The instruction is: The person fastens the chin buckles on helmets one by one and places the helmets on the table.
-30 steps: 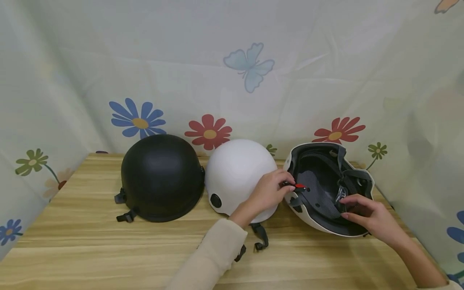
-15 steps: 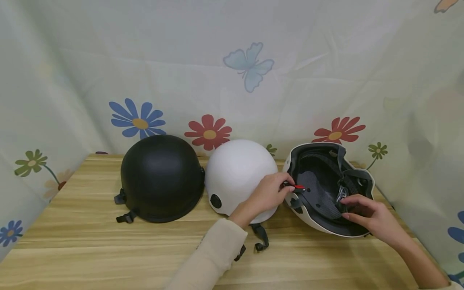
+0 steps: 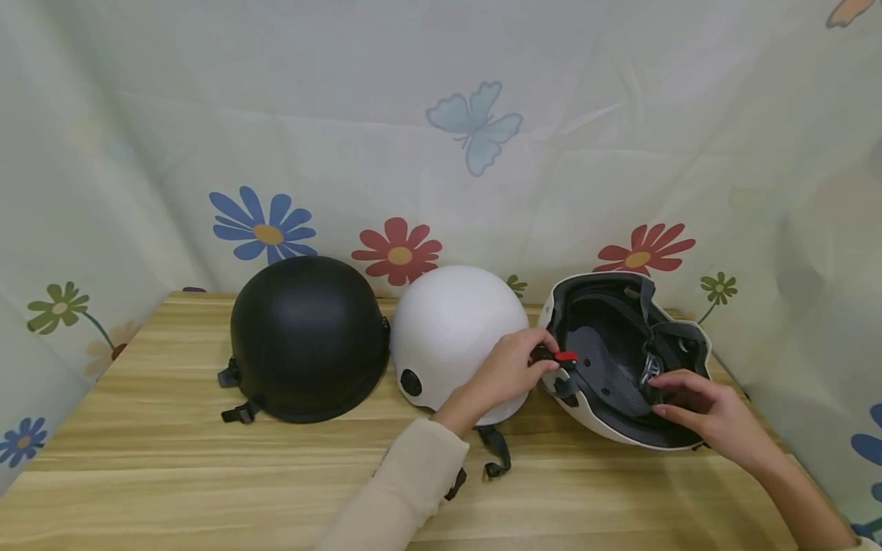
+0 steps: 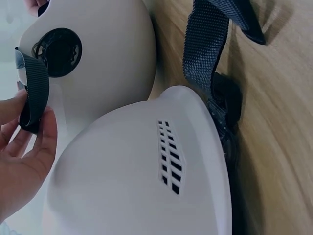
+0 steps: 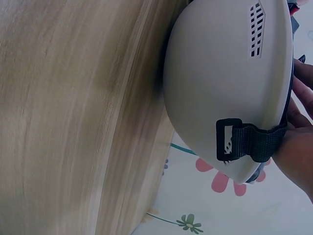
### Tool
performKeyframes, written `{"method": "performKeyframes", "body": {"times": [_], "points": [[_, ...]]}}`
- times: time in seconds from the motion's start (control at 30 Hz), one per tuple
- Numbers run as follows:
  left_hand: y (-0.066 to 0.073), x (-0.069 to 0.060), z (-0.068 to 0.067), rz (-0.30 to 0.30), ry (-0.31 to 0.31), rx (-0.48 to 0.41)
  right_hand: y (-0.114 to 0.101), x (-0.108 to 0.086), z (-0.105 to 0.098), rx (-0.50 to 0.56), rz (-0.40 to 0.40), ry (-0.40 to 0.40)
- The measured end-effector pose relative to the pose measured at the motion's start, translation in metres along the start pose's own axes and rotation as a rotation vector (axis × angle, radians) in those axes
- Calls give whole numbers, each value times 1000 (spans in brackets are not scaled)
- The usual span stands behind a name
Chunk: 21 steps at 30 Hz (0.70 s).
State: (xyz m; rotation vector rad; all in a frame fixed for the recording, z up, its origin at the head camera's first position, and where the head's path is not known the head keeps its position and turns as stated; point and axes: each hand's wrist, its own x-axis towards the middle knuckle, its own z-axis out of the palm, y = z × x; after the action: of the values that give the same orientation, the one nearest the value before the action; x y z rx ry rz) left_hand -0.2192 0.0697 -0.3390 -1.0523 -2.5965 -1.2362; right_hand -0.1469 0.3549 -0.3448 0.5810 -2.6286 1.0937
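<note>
At the right of the head view, a white helmet [image 3: 594, 417] lies tipped over, its black padded inside facing up. My left hand [image 3: 506, 367] is at its left rim and pinches a dark chin strap end with a red-and-black buckle piece [image 3: 566, 357]. In the left wrist view, thumb and fingers grip the looped strap [image 4: 36, 93]. My right hand [image 3: 710, 417] reaches over the right rim, thumb and fingertips pinching a dark strap part beside a shiny clear buckle [image 3: 649, 371]. Its exact grip is partly hidden. A strap with a rectangular loop [image 5: 247, 142] hangs outside the shell.
A second white helmet [image 3: 455, 329] stands dome up under my left forearm, its strap [image 3: 496, 451] trailing on the wooden table [image 3: 227, 482]. Further left sits a black helmet [image 3: 306, 337] with strap ends. A flowered curtain [image 3: 586, 138] closes off the back and sides.
The red buckle piece has turned and shifted slightly left in my left fingers. My right hand and the helmets have hardly moved.
</note>
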Motion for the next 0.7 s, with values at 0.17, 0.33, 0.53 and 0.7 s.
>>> {"method": "performKeyframes", "body": {"times": [0.17, 0.33, 0.53, 0.7], "points": [[1, -1, 1, 14, 21, -2, 1, 0, -3, -9, 0, 14], [1, -1, 0, 25, 27, -26, -2, 2, -5, 12, -34, 11], [2, -1, 0, 45, 31, -42, -9, 9, -10, -14, -46, 2], [3, 1, -1, 65, 34, -59, -19, 20, -17, -17, -52, -19]]}}
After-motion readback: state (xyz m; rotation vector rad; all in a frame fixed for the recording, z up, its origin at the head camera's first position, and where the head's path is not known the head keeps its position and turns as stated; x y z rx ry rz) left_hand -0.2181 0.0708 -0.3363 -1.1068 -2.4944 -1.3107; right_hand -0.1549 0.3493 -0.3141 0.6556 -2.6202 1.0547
